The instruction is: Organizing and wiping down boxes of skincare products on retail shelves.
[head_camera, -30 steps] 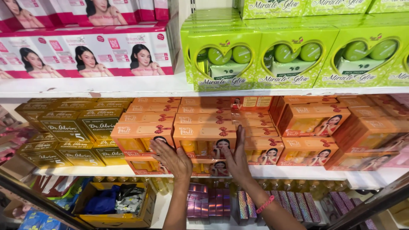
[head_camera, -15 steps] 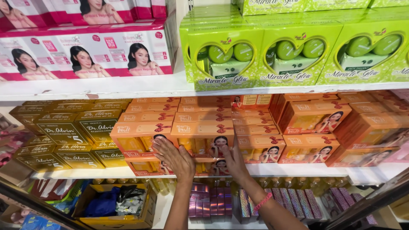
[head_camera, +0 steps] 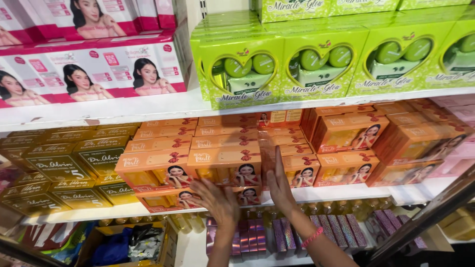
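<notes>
The left hand [head_camera: 217,200], fingers spread flat, hides the lower front of the orange box [head_camera: 225,165] on the white shelf [head_camera: 346,190]. The right hand [head_camera: 279,185] stands open against that box's right side. Green heart-window boxes [head_camera: 242,64] sit above; gold boxes [head_camera: 74,163] sit left.

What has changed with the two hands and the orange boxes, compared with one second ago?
The left hand slid down off the front of the upper orange box and now lies against the lower orange box, so the pictures it hid show. The right hand stays flat against the stack's right side. No box was gripped or removed; the stacks kept their order.
</notes>
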